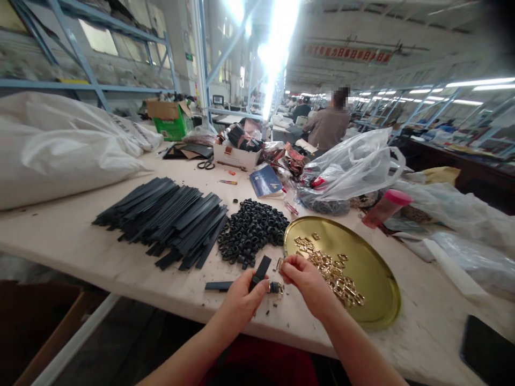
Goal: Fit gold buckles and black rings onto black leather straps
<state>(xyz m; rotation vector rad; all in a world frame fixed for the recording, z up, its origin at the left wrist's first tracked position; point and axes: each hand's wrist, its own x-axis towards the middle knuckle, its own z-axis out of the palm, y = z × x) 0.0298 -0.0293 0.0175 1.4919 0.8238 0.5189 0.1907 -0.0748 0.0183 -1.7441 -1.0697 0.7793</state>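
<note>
My left hand (247, 294) is closed around a short black strap (263, 268), whose end sticks up past the fingers. Beneath that hand lies another black strap (217, 286) with a gold buckle (280, 288) at its right end. Between thumb and fingertips, my right hand (300, 273) pinches a small gold buckle (279, 264), just left of a round gold tray (380, 279). Many loose gold buckles (336, 276) are heaped on the tray. Black strap loops (253, 228) form a pile behind my hands, and a stack of black strips (161, 217) spreads to the left.
Behind are a blue booklet (266, 181), scissors (206, 165), a white box (235, 156) of scraps and a clear plastic bag (354, 166). A pink-lidded jar (386, 208) stands right of the tray. A white sack (60, 150) covers the left side. A person (328, 126) sits farther back.
</note>
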